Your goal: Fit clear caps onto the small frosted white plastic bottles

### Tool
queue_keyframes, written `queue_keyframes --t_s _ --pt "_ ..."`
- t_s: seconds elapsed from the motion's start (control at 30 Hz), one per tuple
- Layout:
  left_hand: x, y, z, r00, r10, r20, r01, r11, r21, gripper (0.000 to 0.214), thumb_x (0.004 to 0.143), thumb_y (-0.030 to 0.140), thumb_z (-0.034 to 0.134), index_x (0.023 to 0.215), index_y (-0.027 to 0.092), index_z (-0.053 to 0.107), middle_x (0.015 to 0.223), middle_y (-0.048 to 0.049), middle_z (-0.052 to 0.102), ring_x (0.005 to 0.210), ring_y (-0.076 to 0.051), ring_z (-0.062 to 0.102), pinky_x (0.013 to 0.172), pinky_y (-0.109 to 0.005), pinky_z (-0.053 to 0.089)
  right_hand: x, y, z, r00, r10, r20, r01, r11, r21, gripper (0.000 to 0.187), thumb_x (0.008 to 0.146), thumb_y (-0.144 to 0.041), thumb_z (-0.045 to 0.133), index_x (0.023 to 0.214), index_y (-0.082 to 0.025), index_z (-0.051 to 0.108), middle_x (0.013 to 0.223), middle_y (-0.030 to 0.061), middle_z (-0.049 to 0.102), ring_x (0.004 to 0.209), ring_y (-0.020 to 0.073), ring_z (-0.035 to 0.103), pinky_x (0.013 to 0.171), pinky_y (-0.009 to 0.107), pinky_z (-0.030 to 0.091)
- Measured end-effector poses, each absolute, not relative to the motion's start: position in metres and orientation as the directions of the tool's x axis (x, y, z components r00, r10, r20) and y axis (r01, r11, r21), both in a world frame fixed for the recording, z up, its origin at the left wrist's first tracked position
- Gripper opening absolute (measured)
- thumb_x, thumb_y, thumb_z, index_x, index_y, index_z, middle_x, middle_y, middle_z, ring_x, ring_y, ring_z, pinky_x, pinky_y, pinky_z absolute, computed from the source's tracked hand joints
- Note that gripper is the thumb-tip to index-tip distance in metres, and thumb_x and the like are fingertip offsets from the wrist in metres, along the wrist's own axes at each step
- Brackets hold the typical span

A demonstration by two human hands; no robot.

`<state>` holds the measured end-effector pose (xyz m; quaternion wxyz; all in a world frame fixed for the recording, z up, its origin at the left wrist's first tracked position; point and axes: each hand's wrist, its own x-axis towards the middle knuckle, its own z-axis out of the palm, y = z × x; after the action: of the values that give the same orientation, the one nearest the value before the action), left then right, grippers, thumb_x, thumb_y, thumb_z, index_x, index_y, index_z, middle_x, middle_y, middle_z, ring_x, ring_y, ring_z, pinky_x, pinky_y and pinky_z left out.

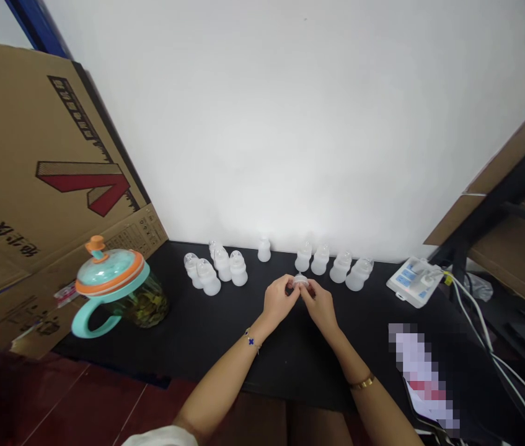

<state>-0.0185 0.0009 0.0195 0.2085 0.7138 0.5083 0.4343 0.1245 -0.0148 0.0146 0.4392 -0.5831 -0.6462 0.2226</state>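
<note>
Over the black tabletop, both my hands meet at a small white baby bottle collar [300,280]. My left hand [279,301] pinches its left side, and my right hand [318,303] pinches its right side. A thin tip seems to stand up from its middle, too small to make out. Just beyond my fingers, a capped white baby bottle [304,257] stands near the wall. Further left at the back stands a white bottle body [264,251] with no clear cap visible on it.
Several capped bottles [222,263] stand to the left, others [338,266] to the right. A teal-and-orange lidded jug [118,288] with dark leaves stands left, beside a cardboard box [34,167]. At right lie a white plastic case [413,282], cables [480,310] and a pixelated flat item [423,375].
</note>
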Motion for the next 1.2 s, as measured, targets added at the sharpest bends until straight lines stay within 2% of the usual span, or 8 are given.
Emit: queue_keyframes --t_s 1.2 --pt "-0.0189 0.0014 0.0190 0.100 0.908 0.406 0.533 -0.394 0.749 0.015 0.089 0.032 0.056 0.080 0.021 0.061 0.074 0.0029 0.059 0.067 -0.013 0.054 0.063 -0.023 0.042 0.1254 -0.0145 0.0140 0.067 0.948 0.310 0.544 0.226 -0.808 0.036 0.093 -0.053 0.049 0.084 -0.023 0.067 0.065 -0.0003 0.063 0.060 0.0184 0.059 0.059 0.027 0.042"
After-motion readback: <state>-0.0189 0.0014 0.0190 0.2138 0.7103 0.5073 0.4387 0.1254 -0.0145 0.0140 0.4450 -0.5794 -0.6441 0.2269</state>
